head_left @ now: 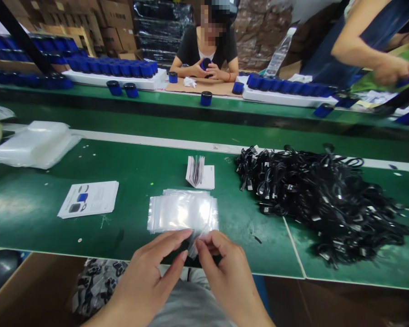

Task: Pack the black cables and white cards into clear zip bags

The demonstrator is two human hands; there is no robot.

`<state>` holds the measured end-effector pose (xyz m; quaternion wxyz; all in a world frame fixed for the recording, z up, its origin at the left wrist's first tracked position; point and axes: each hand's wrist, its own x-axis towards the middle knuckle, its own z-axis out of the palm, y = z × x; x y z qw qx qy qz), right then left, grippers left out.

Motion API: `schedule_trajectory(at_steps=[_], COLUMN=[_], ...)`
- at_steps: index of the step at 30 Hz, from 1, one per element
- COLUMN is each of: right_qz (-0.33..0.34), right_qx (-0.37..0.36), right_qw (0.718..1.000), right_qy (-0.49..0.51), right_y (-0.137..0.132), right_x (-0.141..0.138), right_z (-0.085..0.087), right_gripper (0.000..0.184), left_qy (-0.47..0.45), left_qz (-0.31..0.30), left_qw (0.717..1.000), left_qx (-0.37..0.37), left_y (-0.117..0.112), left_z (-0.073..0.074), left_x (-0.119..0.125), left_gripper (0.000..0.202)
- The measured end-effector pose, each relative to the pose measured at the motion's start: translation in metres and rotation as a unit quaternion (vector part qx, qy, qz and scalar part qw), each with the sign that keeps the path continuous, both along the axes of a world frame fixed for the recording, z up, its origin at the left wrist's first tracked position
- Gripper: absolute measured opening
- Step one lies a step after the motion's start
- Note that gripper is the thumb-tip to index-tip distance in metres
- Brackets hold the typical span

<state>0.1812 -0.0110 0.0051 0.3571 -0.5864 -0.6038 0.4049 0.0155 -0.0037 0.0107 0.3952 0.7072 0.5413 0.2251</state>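
My right hand [225, 256] pinches a small clear zip bag [193, 246] between thumb and fingers, over the front edge of the green bench. Beside the bag, my left hand [157, 259] has its thumb and forefinger apart, with the forefinger tip close to the bag; whether it touches is unclear. Just beyond both hands lies a stack of clear zip bags [180, 213], shiny and slightly fanned. Behind that stack, a folded leaflet [195, 172] stands partly open on other small white leaflets [208, 176].
A large heap of black cables [313, 195] covers the right side. Printed cards [88, 199] and a pile of plastic bags [37, 143] lie left. Bagged items [97, 284] sit in a box below. Across the bench, a person [206, 50] handles a blue jar-like item among several others [112, 68].
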Motion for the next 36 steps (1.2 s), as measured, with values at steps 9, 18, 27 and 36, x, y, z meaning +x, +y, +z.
schedule_trajectory(at_steps=[9,18,27,36], right_qz=[-0.01,0.024,0.022,0.037], right_qx=[0.005,0.048,0.052,0.044], right_qw=[1.0,0.998,0.998,0.998], right_qy=[0.019,-0.01,-0.003,0.017], right_y=[0.004,0.003,0.0,-0.004], right_x=[0.007,0.002,0.003,0.007], right_z=[0.001,0.002,0.0,0.0], right_gripper=[0.026,0.028,0.027,0.022], left_qy=[0.009,-0.084,-0.077,-0.136], left_qz=[0.005,-0.014,-0.034,-0.068], left_qw=[1.0,0.988,0.98,0.954], left_qx=[0.02,-0.131,-0.179,-0.26], left_y=[0.021,0.014,0.021,0.026], left_z=[-0.004,0.018,0.023,0.02], left_x=[-0.005,0.012,0.017,0.013], left_gripper=[0.024,0.025,0.028,0.033])
